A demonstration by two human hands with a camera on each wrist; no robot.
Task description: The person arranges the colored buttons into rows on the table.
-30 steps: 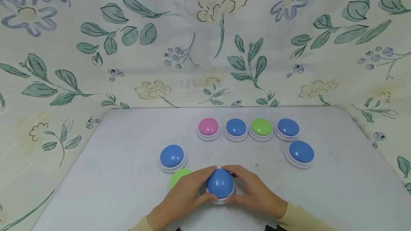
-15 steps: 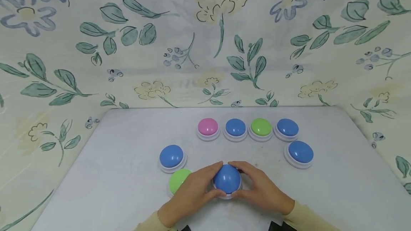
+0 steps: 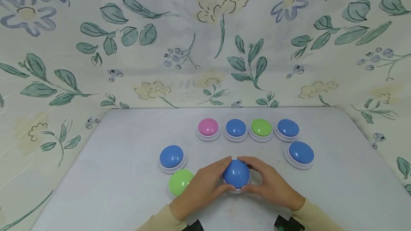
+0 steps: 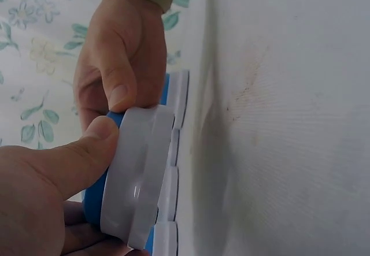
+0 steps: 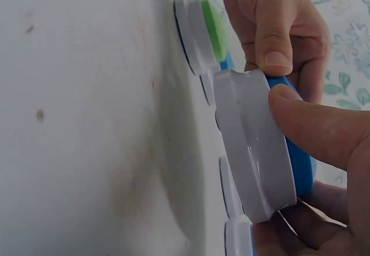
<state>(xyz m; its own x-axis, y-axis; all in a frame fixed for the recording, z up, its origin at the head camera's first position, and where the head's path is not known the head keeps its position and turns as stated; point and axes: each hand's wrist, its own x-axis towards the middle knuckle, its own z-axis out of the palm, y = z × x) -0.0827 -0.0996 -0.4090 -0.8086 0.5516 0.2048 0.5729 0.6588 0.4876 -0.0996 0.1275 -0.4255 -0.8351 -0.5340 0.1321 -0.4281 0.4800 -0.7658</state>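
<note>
A blue dome-topped push button on a round white base is between my two hands, near the front middle of the table. My left hand grips it from the left, thumb at the near side and fingers round the far side. From the right, my right hand grips it the same way. Both wrist views show the white base lifted off the tabletop, with the thumbs on the blue dome's edge. Left of my left hand stands a green button, partly covered by that hand.
Behind the green button is another blue button. Along the back stand a pink button, a blue one, a green one and a blue one. Another blue button sits in front at right. Flower-patterned cloth surrounds the white table.
Both hands have carried the blue button to the right and a little farther from me. More of the green button at left now shows. The other buttons stay where they were.
</note>
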